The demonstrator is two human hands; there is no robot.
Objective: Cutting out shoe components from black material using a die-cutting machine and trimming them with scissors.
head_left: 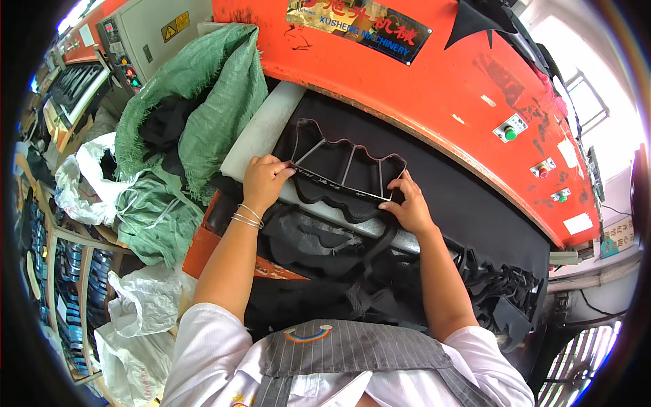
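Note:
A metal cutting die (339, 188) with a wavy far edge and thin cross bars sits in front of me, at the black sheet material (468, 193) on the press bed. My left hand (263, 182), with bangles at the wrist, pinches the die's near left corner. At its near right corner my right hand (411, 205) grips the frame between thumb and fingers. A scalloped black edge shows just below the die's near bar. Whether the die touches the sheet all along, I cannot tell.
An orange press beam (420, 88) spans the far side, with a green button (510, 133) on it. Black offcuts (498, 292) lie near my right arm. Left of the pale board (264, 129) stand a green woven sack (227, 102) and a wooden rack (85, 271).

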